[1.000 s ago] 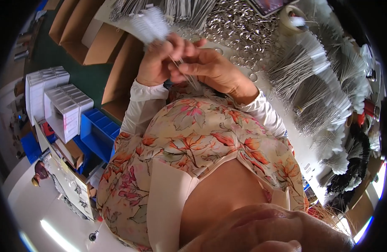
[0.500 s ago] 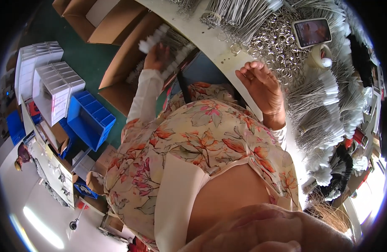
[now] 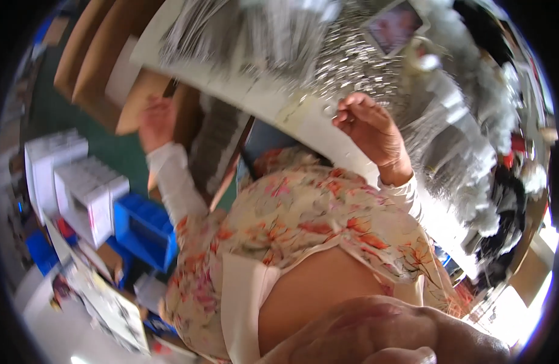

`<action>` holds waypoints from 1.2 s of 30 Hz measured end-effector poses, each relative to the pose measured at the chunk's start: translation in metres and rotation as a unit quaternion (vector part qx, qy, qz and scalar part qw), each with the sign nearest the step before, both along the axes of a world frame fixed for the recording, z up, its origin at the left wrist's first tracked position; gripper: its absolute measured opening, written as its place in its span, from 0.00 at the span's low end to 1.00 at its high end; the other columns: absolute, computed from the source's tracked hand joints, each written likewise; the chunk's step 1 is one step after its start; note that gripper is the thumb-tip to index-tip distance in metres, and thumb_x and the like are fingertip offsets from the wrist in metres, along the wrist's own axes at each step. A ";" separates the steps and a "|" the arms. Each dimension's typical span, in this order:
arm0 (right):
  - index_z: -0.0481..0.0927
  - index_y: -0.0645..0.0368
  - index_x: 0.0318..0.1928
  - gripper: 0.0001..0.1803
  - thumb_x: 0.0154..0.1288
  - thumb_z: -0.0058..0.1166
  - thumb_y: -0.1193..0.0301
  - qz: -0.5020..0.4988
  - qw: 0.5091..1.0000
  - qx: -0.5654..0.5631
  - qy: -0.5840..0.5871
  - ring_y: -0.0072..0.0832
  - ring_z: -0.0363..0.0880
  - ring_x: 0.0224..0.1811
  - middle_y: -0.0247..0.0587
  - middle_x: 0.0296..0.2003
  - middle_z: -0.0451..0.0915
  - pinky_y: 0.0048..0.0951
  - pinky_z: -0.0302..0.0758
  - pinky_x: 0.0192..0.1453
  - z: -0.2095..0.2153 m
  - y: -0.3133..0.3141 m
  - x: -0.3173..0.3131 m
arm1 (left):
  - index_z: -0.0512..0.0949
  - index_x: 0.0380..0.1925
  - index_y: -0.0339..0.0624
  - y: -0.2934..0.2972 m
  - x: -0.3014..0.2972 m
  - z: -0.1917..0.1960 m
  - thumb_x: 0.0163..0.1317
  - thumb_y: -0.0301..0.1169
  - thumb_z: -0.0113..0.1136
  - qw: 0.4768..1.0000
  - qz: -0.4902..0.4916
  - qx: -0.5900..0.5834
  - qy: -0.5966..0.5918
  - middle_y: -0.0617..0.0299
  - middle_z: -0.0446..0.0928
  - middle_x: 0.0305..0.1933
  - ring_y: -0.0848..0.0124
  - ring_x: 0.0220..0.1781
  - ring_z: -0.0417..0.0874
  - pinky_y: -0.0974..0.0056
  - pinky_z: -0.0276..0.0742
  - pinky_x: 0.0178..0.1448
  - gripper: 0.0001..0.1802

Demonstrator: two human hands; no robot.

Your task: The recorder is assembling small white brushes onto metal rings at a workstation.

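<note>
My left hand [image 3: 156, 124] is over the brown flap of a cardboard box [image 3: 140, 100] at the left. Motion smears its fingers, and I see nothing clear in them. My right hand [image 3: 371, 127] is above the table's near edge with its fingers curled in. At its fingertips shows a small metal ring [image 3: 330, 109], which looks pinched there. Beyond that hand lies a heap of shiny metal rings [image 3: 355, 70]. Bundles of thin wire brushes [image 3: 264, 36] with white bristles lie along the far side of the table, and more brushes [image 3: 440, 130] are heaped at the right.
The pale tabletop [image 3: 231, 91] runs slantwise between me and the heaps. A phone [image 3: 394, 27] and a tape roll [image 3: 425, 57] lie among the brushes. Wire brushes [image 3: 215, 142] fill a box beside my left arm. White crates [image 3: 88, 188] and a blue bin [image 3: 144, 230] stand at the left.
My left hand has left the brushes in the box and swung left over the carton flap. My right fingers have curled closer together. The whole view has turned, blurring the table.
</note>
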State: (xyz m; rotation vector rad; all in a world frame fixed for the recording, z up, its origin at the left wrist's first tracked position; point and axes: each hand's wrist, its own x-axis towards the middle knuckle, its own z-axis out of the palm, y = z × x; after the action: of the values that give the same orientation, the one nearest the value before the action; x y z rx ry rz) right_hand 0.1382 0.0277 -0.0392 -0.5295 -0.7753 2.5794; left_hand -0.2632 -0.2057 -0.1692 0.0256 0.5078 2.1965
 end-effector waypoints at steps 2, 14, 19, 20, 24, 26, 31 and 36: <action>0.75 0.62 0.44 0.08 0.67 0.46 0.73 0.009 1.000 0.024 0.010 0.27 0.75 0.42 0.38 0.42 0.76 0.31 0.71 0.53 0.016 0.008 -0.003 | 0.70 0.50 0.34 0.027 -0.013 0.101 0.63 0.32 0.47 0.983 -0.073 0.040 0.165 0.55 0.74 0.48 0.65 0.47 0.74 0.58 0.66 0.60 0.18; 0.75 0.62 0.46 0.11 0.67 0.46 0.73 -0.159 0.921 0.325 -0.142 0.18 0.75 0.38 0.34 0.36 0.77 0.22 0.72 0.47 0.111 0.079 0.143 | 0.76 0.42 0.35 0.443 -0.016 0.176 0.60 0.39 0.57 0.541 -0.377 -0.325 0.678 0.57 0.80 0.38 0.69 0.39 0.81 0.65 0.78 0.41 0.18; 0.76 0.63 0.47 0.13 0.67 0.47 0.69 -0.192 0.837 0.423 -0.291 0.17 0.74 0.38 0.32 0.36 0.77 0.21 0.72 0.47 0.111 0.127 0.184 | 0.80 0.24 0.34 0.492 -0.008 0.113 0.52 0.40 0.60 0.198 -0.331 -0.473 0.792 0.51 0.79 0.21 0.65 0.19 0.80 0.62 0.76 0.26 0.17; 0.76 0.63 0.47 0.13 0.67 0.48 0.69 -0.173 0.806 0.469 -0.317 0.17 0.74 0.38 0.32 0.36 0.77 0.21 0.72 0.47 0.110 0.140 0.189 | 0.80 0.23 0.32 0.492 -0.016 0.108 0.50 0.39 0.61 0.116 -0.282 -0.457 0.836 0.50 0.79 0.22 0.62 0.20 0.81 0.60 0.77 0.28 0.17; 0.73 0.62 0.52 0.16 0.68 0.44 0.68 -0.085 0.706 0.499 -0.494 0.22 0.74 0.43 0.39 0.39 0.76 0.25 0.73 0.49 0.085 0.217 0.192 | 0.78 0.23 0.26 0.482 -0.003 0.110 0.43 0.33 0.63 0.148 -0.234 -0.485 0.830 0.44 0.79 0.24 0.55 0.28 0.83 0.57 0.78 0.37 0.15; 0.79 0.64 0.42 0.08 0.62 0.54 0.75 -0.132 0.714 0.490 -0.482 0.19 0.78 0.31 0.38 0.28 0.80 0.21 0.76 0.36 0.065 0.248 0.187 | 0.80 0.26 0.29 0.489 -0.006 0.106 0.43 0.32 0.62 0.114 -0.218 -0.479 0.843 0.47 0.80 0.26 0.57 0.30 0.84 0.58 0.78 0.39 0.14; 0.81 0.66 0.37 0.08 0.59 0.53 0.74 -0.142 0.740 0.453 -0.477 0.24 0.79 0.23 0.41 0.23 0.81 0.25 0.78 0.27 0.029 0.320 0.154 | 0.79 0.31 0.26 0.486 -0.042 0.097 0.46 0.32 0.59 0.230 -0.235 -0.512 0.794 0.47 0.81 0.29 0.57 0.30 0.84 0.59 0.78 0.39 0.17; 0.82 0.65 0.34 0.08 0.56 0.55 0.74 -0.144 0.762 0.410 -0.480 0.26 0.80 0.22 0.42 0.24 0.81 0.26 0.78 0.25 0.009 0.342 0.115 | 0.78 0.29 0.33 0.478 -0.029 0.112 0.50 0.36 0.57 0.363 -0.300 -0.552 0.688 0.54 0.80 0.27 0.63 0.26 0.83 0.60 0.74 0.27 0.15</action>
State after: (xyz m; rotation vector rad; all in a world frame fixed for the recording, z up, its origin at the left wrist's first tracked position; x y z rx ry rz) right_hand 0.2531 0.3701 -0.0307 -1.5030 -1.8062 1.2935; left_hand -0.2920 0.2723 -0.0574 1.1595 2.2778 0.1899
